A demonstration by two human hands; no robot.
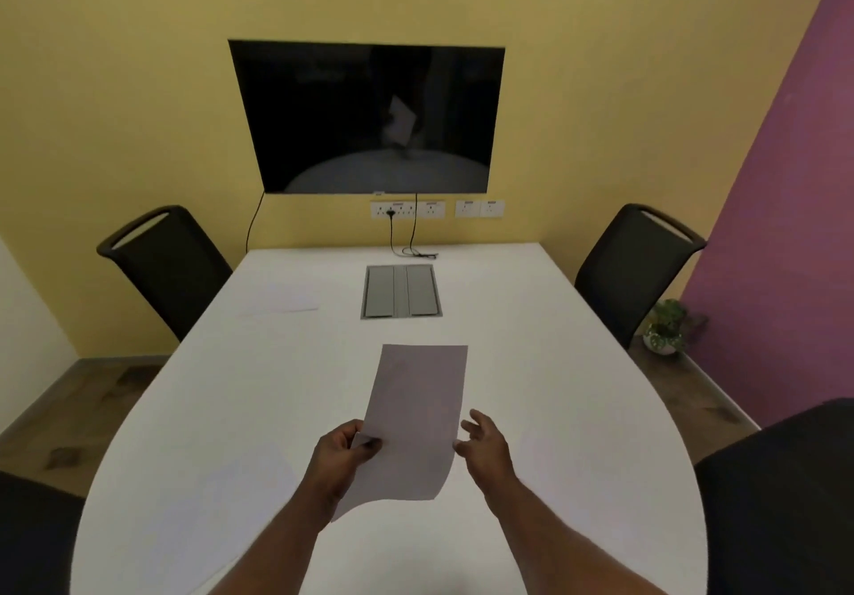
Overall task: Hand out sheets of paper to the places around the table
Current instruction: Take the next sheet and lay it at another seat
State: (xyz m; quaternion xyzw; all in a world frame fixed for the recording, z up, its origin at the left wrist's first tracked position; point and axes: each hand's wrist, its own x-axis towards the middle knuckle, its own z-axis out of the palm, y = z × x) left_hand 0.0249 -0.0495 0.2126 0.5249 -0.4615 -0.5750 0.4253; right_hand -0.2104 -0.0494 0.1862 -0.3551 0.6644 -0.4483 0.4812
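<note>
My left hand (344, 453) grips the lower left edge of a sheet of paper (416, 414), thumb on top, and holds it tilted above the near end of the white table (554, 363). Beside the sheet's right edge my right hand (485, 444) hovers with its fingers spread, not touching it. Another white sheet (284, 301) lies flat on the table at the far left place, faint against the tabletop, in front of the far left chair (161, 266).
A grey cable hatch (401, 291) is set into the table's middle, with cables behind it. A black chair (633, 266) stands at the far right; dark chairs sit at the near right (785, 493) and near left (32, 534). A screen (369, 118) hangs on the wall; a potted plant (665, 326) stands on the floor.
</note>
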